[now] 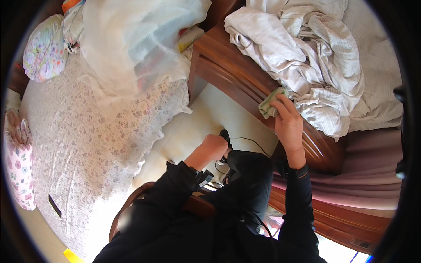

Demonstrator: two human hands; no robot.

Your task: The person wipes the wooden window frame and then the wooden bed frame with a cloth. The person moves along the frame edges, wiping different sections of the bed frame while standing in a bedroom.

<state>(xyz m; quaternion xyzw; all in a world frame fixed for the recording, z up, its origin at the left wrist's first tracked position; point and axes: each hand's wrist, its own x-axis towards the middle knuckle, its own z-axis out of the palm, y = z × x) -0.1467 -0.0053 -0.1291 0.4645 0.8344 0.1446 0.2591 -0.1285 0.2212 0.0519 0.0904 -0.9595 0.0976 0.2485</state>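
Note:
My right hand is closed on a folded green cloth. The cloth touches the brown wooden footboard of a bed, close to the edge of the rumpled pale bedding. Over the floor, beside my bent knee, my left hand is curled into a fist. Its fingertips are turned away, so whatever it may hold is hidden. Each wrist wears a dark band, and the left one carries a small black device.
Crumpled light sheets hang over the footboard's top. To the left stands a surface with a floral cover, bearing a sheer white fabric and a floral bundle. A black cable runs near my foot. Mauve fabric drapes at right.

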